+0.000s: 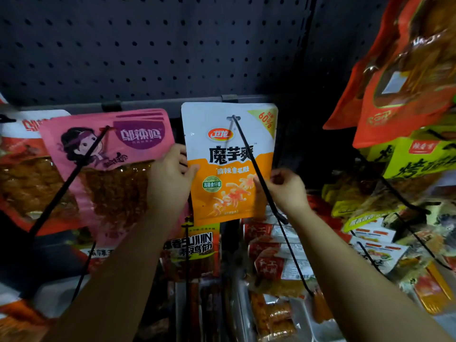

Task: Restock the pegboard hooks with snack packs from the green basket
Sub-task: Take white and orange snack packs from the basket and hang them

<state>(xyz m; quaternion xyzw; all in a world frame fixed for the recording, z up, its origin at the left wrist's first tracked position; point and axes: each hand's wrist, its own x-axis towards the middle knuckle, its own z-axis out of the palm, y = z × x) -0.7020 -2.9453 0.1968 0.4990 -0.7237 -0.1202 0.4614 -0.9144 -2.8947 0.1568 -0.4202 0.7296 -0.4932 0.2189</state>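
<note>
1. Two bare forearms rise from the lower edge of the view toward the display, over lower rows of hanging snack packs point(195, 248) in red, orange and yellow wrappers.
2. The left hand point(170, 178) grips the left edge of the white-and-orange snack pack point(229, 164); the thumb lies on the front face and the fingers go behind, so the hand is closed on that pack.
3. The right hand point(286, 188) is at the pack's lower right edge, fingers curled. They appear to pinch that edge where the hook wire passes; whether the wire itself is held cannot be told.
4. The white-and-orange snack pack hangs upright, its top hole threaded onto a black peg hook point(256, 169). The pack sits far back on the wire, near the board, and the hook's free end point(283, 220) projects toward the camera below the right wrist.
5. Just left of it, a pink snack pack point(118, 154) hangs tilted on its own black hook point(71, 178), partly overlapped by the left hand. Further red packs point(22, 174) lie behind it at the left edge.
6. On the right, orange-red pouches point(399, 90) hang high, with yellow-green packs point(419, 156) below them.
7. Behind all goods stands the dark pegboard point(148, 45), with a grey rail point(172, 102) carrying the hook brackets.
</note>
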